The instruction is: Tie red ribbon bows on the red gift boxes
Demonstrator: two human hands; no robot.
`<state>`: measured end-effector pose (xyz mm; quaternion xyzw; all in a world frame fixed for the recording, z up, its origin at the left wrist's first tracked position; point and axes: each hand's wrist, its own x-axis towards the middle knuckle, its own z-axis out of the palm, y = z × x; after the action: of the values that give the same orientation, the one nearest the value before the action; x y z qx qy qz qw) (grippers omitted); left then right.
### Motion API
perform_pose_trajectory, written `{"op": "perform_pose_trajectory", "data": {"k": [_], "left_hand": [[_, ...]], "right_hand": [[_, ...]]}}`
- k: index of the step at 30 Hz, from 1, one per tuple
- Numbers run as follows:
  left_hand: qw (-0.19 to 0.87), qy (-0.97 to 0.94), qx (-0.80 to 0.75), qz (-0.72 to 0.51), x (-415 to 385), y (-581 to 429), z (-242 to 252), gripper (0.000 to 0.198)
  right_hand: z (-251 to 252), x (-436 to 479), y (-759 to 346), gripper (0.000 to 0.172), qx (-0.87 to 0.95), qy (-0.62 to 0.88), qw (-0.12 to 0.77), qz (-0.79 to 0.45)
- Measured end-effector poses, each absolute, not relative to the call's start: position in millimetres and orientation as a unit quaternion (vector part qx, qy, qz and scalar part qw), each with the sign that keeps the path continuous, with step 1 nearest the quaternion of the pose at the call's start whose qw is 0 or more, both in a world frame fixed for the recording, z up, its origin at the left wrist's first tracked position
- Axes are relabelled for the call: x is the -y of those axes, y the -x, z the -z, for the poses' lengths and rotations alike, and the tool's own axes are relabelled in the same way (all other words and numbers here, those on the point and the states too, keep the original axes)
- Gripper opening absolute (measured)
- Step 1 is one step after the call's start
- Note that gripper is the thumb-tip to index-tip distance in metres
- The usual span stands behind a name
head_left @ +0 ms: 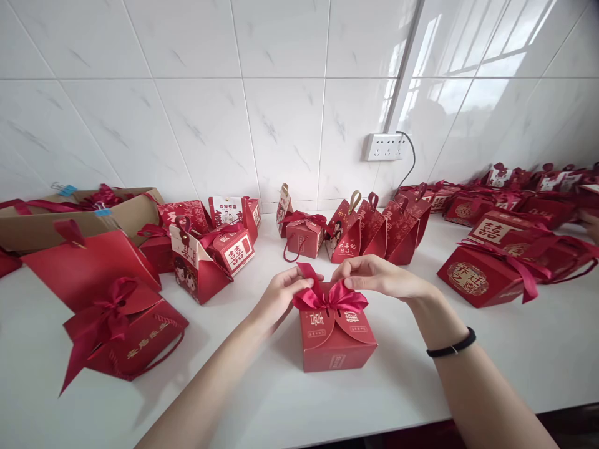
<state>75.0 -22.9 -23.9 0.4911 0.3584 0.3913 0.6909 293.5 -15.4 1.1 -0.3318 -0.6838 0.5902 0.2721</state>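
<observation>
**Bow formed on box, prob. at tidy-up stage**

Pinching bow [331, 300] w/ both hands: L hand [287, 290] w/ fingers narrow at L loop, beside upturned ribbon end [306, 273]; R hand [378, 278] w/ thumb & finger nipped at R loop. Holding nothing else visible. For location, see box [339, 347]: upright on bench [262, 399], btwn both arms, near front edge. Done: flaps shut, bow across top. Left, prob.: just evening loops & ends; can't judge knot tightness. For comparison, see finished-looking bowed box [154, 346] off to L, another box [468, 278] to R.
</observation>
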Motion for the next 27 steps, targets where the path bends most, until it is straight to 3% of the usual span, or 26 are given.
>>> {"op": "perform_pose_trajectory", "data": {"k": [14,27], "left_hand": [[0.703,-0.455,-0.375,-0.399,22.8,-78.0,25.9,0.021],[0.718,-0.415,-0.398,-0.393,21.1,-77.9,27.4,0.020]], "right_hand": [[3.7,14.2,-272.7,0.040,0.662,0.426,0.295,-0.541],[5.4,14.2,-269.7,0.029,0.642,0.445,0.304,-0.546]]}}
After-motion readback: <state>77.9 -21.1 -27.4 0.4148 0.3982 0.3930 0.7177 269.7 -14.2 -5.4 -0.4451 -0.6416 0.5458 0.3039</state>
